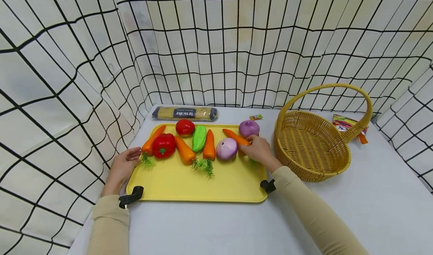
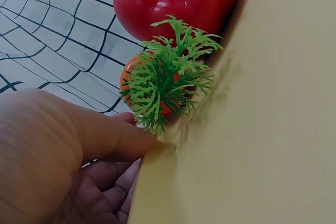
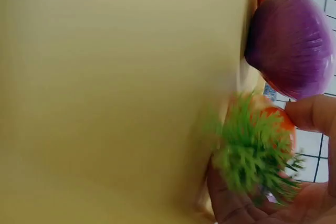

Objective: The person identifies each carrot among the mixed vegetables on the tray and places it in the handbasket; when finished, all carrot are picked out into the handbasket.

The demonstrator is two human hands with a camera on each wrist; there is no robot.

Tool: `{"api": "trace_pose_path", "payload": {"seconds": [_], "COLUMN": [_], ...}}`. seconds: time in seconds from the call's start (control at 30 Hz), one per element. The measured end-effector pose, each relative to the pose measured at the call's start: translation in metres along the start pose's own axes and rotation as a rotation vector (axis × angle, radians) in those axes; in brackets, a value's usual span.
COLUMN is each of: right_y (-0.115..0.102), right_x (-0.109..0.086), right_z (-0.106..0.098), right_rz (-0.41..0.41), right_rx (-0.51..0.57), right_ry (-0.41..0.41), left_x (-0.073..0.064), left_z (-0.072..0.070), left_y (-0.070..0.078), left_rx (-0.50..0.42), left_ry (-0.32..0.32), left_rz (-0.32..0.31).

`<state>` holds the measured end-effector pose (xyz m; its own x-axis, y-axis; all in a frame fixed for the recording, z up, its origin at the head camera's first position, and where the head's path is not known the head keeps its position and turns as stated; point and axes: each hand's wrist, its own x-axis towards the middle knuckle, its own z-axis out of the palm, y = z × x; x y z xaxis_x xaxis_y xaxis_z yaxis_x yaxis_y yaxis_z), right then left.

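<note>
My right hand (image 1: pixel 259 150) grips an orange carrot (image 1: pixel 234 135) by its thick leafy end, over the right part of a yellow tray (image 1: pixel 176 183). Its green leaves (image 3: pixel 252 156) look blurred in the right wrist view. Two purple onions, a nearer one (image 1: pixel 226 149) and a farther one (image 1: pixel 249 128), sit beside that carrot. At the tray's left side, my left hand (image 1: pixel 122 168) holds the rim, thumb (image 2: pixel 126 137) on the edge and fingers curled outside it. Close to it are another carrot (image 1: pixel 153 140) and a red bell pepper (image 1: pixel 164 145).
Also on the tray are a tomato (image 1: pixel 185 127), a green ridged vegetable (image 1: pixel 199 138) and two more carrots, one slanted (image 1: pixel 184 150) and one straight (image 1: pixel 209 145). A pasta pack (image 1: pixel 185 113) lies behind. A wicker basket (image 1: pixel 312 174) stands right, before a snack bag (image 1: pixel 345 121). Netting (image 1: pixel 216 52) surrounds the table.
</note>
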<state>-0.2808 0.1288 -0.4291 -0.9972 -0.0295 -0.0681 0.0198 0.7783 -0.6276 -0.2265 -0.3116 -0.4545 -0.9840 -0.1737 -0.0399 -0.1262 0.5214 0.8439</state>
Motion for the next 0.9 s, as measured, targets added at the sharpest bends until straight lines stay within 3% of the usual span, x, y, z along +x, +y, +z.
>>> {"api": "trace_pose_path", "payload": {"seconds": [0.5,0.9], "right_y": [0.006,0.03], "right_x": [-0.029,-0.061], "right_z": [-0.014,-0.03], "right_rz": [-0.073,-0.138], "right_rx": [0.332,0.51], "right_ry": [0.26,0.28], "left_x": [-0.001,0.0], "left_z": [0.002,0.003], "left_y": [0.003,0.003], "left_rx": [0.002,0.019], "left_ry": [0.012,0.03], "left_rz": [-0.024,-0.03]}}
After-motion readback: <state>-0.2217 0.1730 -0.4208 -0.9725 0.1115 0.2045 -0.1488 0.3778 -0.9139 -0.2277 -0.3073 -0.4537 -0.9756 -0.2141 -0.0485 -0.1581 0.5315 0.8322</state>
